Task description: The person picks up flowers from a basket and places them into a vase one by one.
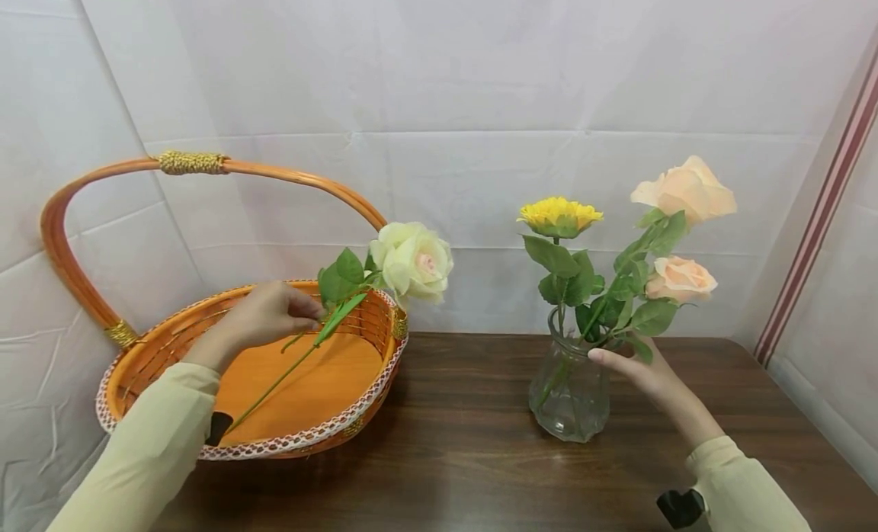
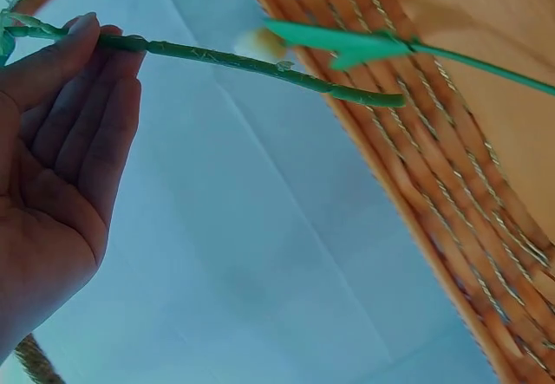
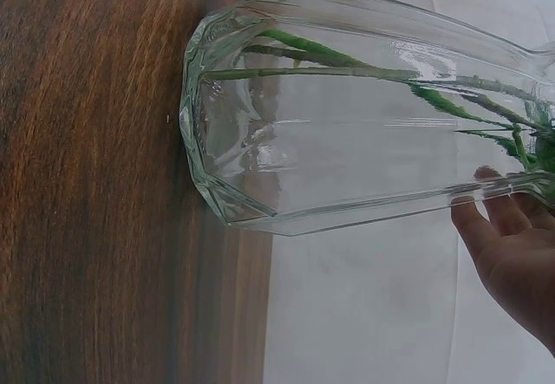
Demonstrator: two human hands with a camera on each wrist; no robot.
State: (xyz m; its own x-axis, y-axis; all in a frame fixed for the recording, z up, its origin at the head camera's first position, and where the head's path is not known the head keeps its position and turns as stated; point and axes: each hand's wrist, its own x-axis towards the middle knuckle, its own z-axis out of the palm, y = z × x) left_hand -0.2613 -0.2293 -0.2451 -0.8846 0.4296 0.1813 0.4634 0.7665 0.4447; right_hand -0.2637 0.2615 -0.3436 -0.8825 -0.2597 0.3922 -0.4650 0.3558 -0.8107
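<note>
My left hand point(image 1: 270, 316) is over the orange wicker basket point(image 1: 288, 450), thumb and fingers pinching a green stem point(image 2: 234, 59). At its upper end is a pale cream rose point(image 1: 413, 264) with dark green leaves, beside the basket's right rim. A thinner stem with a bright green leaf point(image 2: 347, 42) slants across the basket, apart from the pinched stem's end in the left wrist view. My right hand point(image 1: 641, 372) holds the neck of the glass vase point(image 1: 569, 402), partly hidden by leaves. In the vase stand a yellow flower point(image 1: 559, 216), a large peach rose point(image 1: 689, 190) and a smaller peach rose point(image 1: 680, 279).
The basket's tall arched handle point(image 1: 302, 175) rises behind my left hand. Basket and vase stand on a dark wooden table point(image 1: 466, 440). White cloth point(image 1: 480, 97) hangs behind and at both sides, with a red stripe point(image 1: 823, 204) at right.
</note>
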